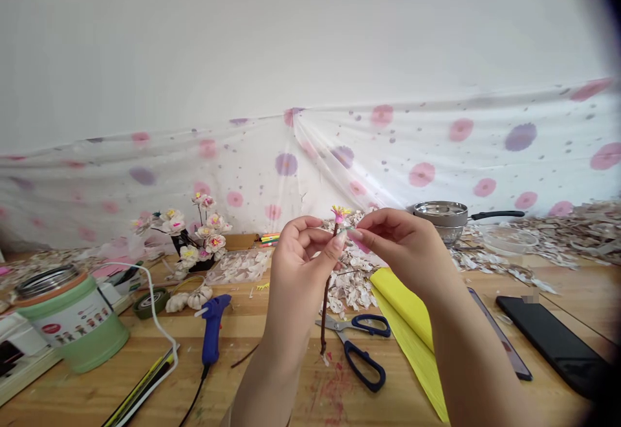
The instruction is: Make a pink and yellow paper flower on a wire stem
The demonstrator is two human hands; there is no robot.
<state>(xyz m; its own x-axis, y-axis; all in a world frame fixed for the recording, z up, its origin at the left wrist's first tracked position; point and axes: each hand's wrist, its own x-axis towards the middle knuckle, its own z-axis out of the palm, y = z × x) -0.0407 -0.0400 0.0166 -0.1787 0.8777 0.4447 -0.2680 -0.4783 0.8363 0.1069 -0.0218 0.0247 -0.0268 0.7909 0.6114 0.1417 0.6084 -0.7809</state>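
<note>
In the middle of the head view, my left hand (308,252) pinches a thin brown flower stem (326,310) near its top, and the stem hangs nearly upright. A small pink flower head (339,215) with yellow strands tops it. Close beside the flower head, my right hand (395,239) has thumb and forefinger closed on a small pink piece (359,244), possibly a petal; the fingers partly cover it. Below the hands lie scissors (361,343) with blue handles, blades apart. A folded yellow sheet (405,336) rests under my right forearm.
A blue glue gun (213,330) lies left with its cord. Beyond it stand finished flowers (213,226), green tape (150,302) and a green jar (72,323). Pale flakes (356,284) cover the back. At right are a pan (440,213) and two phones, one black phone (548,336).
</note>
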